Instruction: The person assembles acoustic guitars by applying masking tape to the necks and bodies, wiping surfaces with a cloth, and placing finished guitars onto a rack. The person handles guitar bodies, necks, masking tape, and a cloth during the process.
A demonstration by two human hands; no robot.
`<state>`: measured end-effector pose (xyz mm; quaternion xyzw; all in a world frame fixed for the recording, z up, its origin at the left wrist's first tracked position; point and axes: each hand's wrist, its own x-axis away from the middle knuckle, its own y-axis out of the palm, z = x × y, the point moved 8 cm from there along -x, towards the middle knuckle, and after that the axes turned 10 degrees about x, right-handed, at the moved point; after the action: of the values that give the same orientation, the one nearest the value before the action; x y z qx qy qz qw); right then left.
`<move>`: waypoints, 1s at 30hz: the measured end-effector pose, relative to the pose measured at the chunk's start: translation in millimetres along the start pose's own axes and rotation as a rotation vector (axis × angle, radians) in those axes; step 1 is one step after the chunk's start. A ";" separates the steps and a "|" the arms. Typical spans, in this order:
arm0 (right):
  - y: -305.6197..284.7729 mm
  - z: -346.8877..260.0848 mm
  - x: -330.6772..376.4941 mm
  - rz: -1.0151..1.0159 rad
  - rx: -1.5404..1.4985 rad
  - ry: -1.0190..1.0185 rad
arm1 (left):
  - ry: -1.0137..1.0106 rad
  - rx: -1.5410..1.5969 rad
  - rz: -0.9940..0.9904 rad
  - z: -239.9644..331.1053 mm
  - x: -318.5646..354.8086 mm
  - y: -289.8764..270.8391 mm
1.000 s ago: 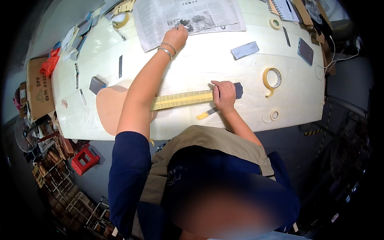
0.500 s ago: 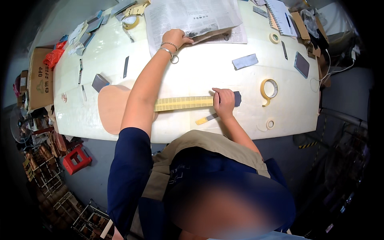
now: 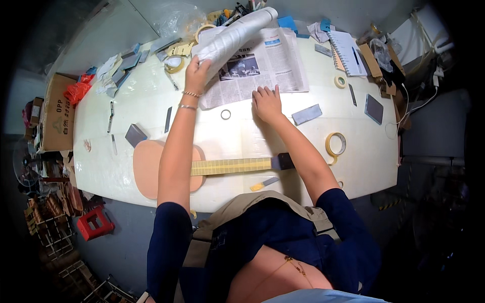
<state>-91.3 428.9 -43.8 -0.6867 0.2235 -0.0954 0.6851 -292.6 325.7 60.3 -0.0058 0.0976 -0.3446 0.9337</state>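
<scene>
My left hand point(image 3: 197, 76) is closed on the edge of a newspaper sheet point(image 3: 235, 38), which is lifted and curls over toward the upper right. Under it another newspaper page point(image 3: 283, 65) lies flat on the table. My right hand point(image 3: 268, 103) rests at the lower edge of that page, its fingers stretched out and holding nothing. Beneath my forearms lies a small pale guitar body point(image 3: 146, 169), partly hidden by the left arm. Strips of yellow tape cover its neck point(image 3: 232, 166), and the dark headstock point(image 3: 286, 161) points right, beside my right forearm.
Around the guitar on the white table point(image 3: 101, 166) are a grey sanding block point(image 3: 306, 114), a yellow tape roll point(image 3: 335, 145), a yellow-handled tool point(image 3: 263, 184) and a dark block point(image 3: 135, 135). A spiral notebook point(image 3: 347, 53) sits far right; a cardboard box point(image 3: 59, 113) stands left.
My right hand has left the guitar's headstock end and moved up to the newspaper. My left hand has raised and folded back the sheet, uncovering printed pages. The view has shifted too.
</scene>
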 end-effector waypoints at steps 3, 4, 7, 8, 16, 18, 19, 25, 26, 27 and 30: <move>-28.7 12.6 3.3 -0.031 -0.304 0.202 | -0.091 0.205 -0.188 64.8 68.3 2.9; -83.3 5.6 15.4 0.293 -0.277 0.175 | -0.148 0.116 -0.245 68.2 97.3 3.2; -168.4 -18.4 65.3 0.826 -0.230 -0.108 | -0.272 0.028 -0.456 71.6 181.1 30.0; -174.8 -33.7 75.1 0.798 -0.094 -0.197 | -0.330 0.078 -0.541 74.5 209.8 40.2; -138.9 -68.3 128.4 -0.085 -1.873 0.235 | -0.012 -0.089 -0.389 91.7 305.3 19.8; -125.2 -124.3 169.2 -0.520 -2.511 0.748 | 0.184 -0.164 -0.254 114.0 306.5 9.6; -127.1 -142.3 178.6 -0.739 -2.631 0.647 | 0.282 -0.203 -0.186 123.7 311.8 7.0; -100.1 -170.5 240.7 -1.567 -2.470 0.475 | 0.012 -0.114 -0.407 90.4 356.3 18.9; -98.6 -170.9 240.7 -1.478 -2.234 0.466 | 0.087 -0.177 -0.376 84.6 362.4 13.3; -108.3 -168.0 233.9 -1.375 -2.004 0.449 | 0.167 -0.239 -0.350 84.4 363.8 8.5; -111.0 -155.8 199.4 -0.954 -1.899 0.162 | -0.075 0.109 0.057 75.5 333.3 -80.9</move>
<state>36.0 197.4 37.2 -0.9476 -0.0409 -0.1860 -0.2565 -82.8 45.0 81.2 0.0350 0.0437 -0.3222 0.9450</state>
